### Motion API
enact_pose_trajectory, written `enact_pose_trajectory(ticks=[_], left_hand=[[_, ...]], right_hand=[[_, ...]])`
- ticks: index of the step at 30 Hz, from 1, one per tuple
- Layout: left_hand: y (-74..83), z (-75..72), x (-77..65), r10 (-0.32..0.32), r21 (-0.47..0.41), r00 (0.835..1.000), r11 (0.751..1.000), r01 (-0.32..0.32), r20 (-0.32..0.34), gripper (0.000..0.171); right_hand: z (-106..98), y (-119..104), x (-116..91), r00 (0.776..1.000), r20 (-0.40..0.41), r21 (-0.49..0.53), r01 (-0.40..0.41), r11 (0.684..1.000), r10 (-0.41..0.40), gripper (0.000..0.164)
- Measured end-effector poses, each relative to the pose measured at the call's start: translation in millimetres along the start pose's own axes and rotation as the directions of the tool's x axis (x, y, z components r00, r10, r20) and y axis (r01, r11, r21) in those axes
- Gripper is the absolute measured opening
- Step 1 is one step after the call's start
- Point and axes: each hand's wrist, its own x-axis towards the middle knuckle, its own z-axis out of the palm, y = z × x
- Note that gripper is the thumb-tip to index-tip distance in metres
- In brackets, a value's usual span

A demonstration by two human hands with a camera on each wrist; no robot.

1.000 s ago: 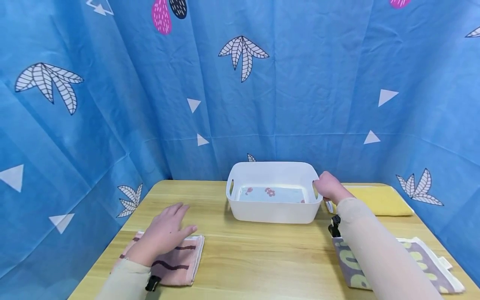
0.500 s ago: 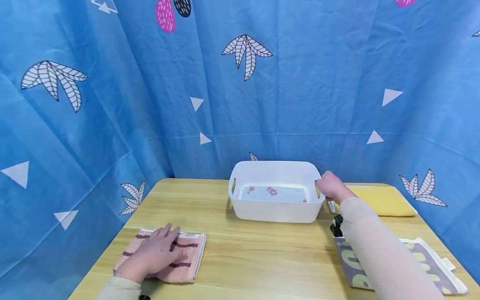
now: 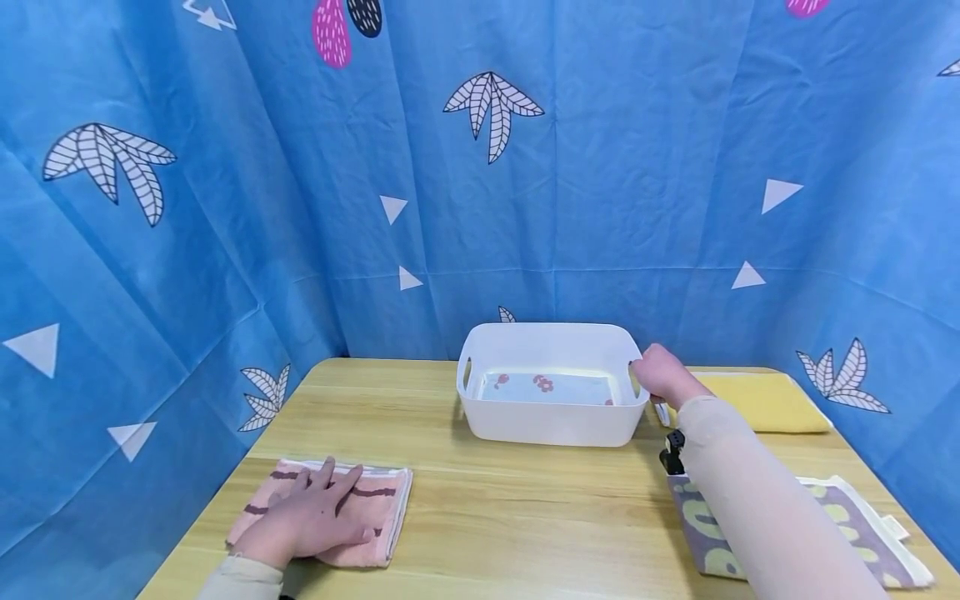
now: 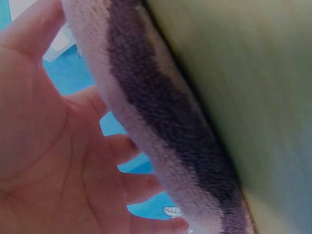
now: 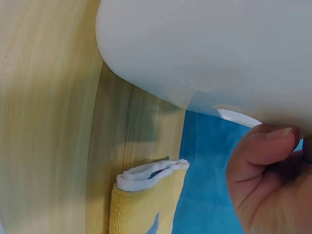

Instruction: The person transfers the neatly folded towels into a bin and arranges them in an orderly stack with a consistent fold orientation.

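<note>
My left hand point(image 3: 311, 512) lies over a folded pink towel point(image 3: 381, 504) with dark wavy stripes, at the left of the table. In the left wrist view its fingers point(image 4: 139, 187) are spread and extended, their tips at the towel's edge point(image 4: 161, 112). At the far side, my right hand point(image 3: 663, 373) grips the right handle of a white plastic basket point(image 3: 551, 423). The right wrist view has the curled fingers point(image 5: 263, 148) at the basket rim beside the handle slot. Flower prints show on the basket's pale floor.
A folded yellow towel point(image 3: 757, 402) lies at the back right, behind the right hand. Nearer, a purple and green patterned towel point(image 3: 720, 533) is partly covered by the right sleeve point(image 3: 765, 500). A blue curtain point(image 3: 637, 167) surrounds the wooden table point(image 3: 525, 517) on the back and sides.
My left hand has come down from above the pink towel onto it, its fingers spread over the cloth. The right hand stays at the basket handle, and the basket has not moved.
</note>
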Motion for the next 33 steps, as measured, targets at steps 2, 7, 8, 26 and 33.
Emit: enact_pose_trajectory(ticks=[2, 7, 8, 26, 33], left_hand=[[-0.9, 0.8, 0.8, 0.003, -0.001, 1.0, 1.0, -0.003, 0.01, 0.104], [-0.2, 1.1, 3.7, 0.011, 0.006, 1.0, 1.0, -0.011, 0.023, 0.105], [0.3, 0.9, 4.2, 0.01, 0.006, 1.0, 1.0, -0.01, 0.025, 0.105], [27.1, 2.6, 6.9, 0.016, 0.045, 1.0, 0.999, -0.017, 0.015, 0.103], [42.9, 5.2, 10.8, 0.026, 0.064, 1.0, 0.998, -0.027, 0.016, 0.102]], right_hand=[[0.7, 0.5, 0.2, 1.0, 0.0, 0.006, -0.004, 1.0, 0.004, 0.023], [1.0, 0.1, -0.1, 1.0, 0.004, 0.011, -0.009, 1.0, 0.009, 0.025], [1.0, 0.3, -0.2, 1.0, 0.01, 0.009, -0.006, 1.0, 0.006, 0.026], [0.7, -1.1, -1.3, 1.0, 0.008, -0.02, -0.007, 1.0, 0.007, 0.036], [1.3, -2.1, -2.6, 1.0, 0.002, -0.023, -0.007, 1.0, 0.007, 0.033]])
